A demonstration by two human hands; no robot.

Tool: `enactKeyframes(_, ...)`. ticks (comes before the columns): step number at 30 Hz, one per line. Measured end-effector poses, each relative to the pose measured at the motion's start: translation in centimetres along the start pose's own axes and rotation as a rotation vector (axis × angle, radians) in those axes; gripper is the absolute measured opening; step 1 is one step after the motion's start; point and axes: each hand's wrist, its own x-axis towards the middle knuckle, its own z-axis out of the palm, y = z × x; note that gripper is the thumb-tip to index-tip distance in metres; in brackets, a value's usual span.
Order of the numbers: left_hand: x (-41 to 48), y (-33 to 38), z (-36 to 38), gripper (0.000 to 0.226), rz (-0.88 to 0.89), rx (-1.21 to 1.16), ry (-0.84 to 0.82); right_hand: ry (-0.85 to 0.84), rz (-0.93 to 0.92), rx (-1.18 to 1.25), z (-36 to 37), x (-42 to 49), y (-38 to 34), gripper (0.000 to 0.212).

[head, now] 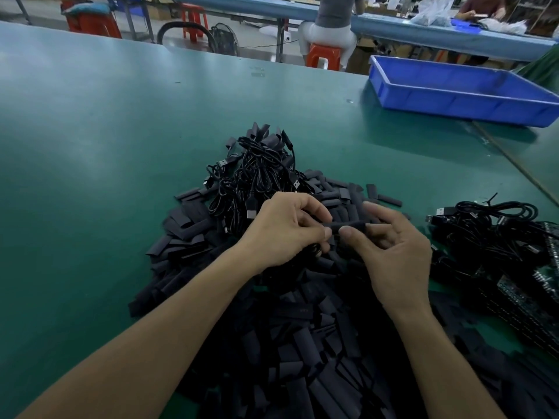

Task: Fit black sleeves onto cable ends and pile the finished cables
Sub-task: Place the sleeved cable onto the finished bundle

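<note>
While your two hands meet just below the middle of the frame, one black sleeve (351, 225) lies level between them. Your left hand (284, 229) pinches its left end with curled fingers (314, 210), and your right hand (396, 252) grips its right part between thumb and forefinger. The sleeve is a short, matte, flattened tube. You cannot tell whether a cable end sits inside it. One thin cable loop (314, 247) shows under your left hand.

Below and around your hands spreads a heap of loose sleeves (302, 343), the same dull black flat tubes, too many to count, running down to the bottom edge.

You have two lots of cables. One tangle of cables (257, 173) lies just above your hands, thin glossy round cords with metal plugs. A second bundle of cables (496, 228) lies at the right edge, apart from the heap.

One shallow rectangular tray (462, 95) of blue plastic stands at the upper right. The counter (106, 131) is smooth green with a soft sheen.
</note>
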Motion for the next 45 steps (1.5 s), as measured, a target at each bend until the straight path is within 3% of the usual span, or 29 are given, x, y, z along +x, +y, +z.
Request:
enactKeyframes(4, -0.1, 0.0, 0.3, 0.012, -0.018, -0.008, 0.054, 0.097, 0.026, -0.005, 0.1, 0.0, 0.4, 0.024)
enactKeyframes(13, 0.0, 0.0, 0.6, 0.019, -0.015, 0.02, 0.14, 0.02, 0.03, 0.035, 1.2, -0.5, 0.2, 0.043)
enactKeyframes(19, -0.4, 0.2, 0.6, 0.02, -0.036, -0.055, 0.148, 0.042, 0.04, 0.06, 1.1, -0.5, 0.1, 0.033)
enactKeyframes(34, -0.6, 1.0, 0.9, 0.018, 0.019, 0.127, 0.103, 0.097, 0.125, 0.291, 0.9, -0.1, 0.0, 0.021)
enactKeyframes(40, -0.9, 1.8, 0.9, 0.043, 0.055, 0.427, -0.057, 0.192, 0.216, 0.497, 0.0, 0.7, 0.0, 0.018)
enactKeyframes(43, -1.0, 2.6, 0.3, 0.029, 0.114, 0.341, -0.003, 0.237, 0.195, 0.415, -0.2, 0.9, 0.3, 0.018)
enactKeyframes(45, -0.7, 3.4, -0.3, 0.025, 0.157, 0.237, 0.122, 0.213, 0.157, 0.279, 0.0, 0.7, 0.7, 0.02)
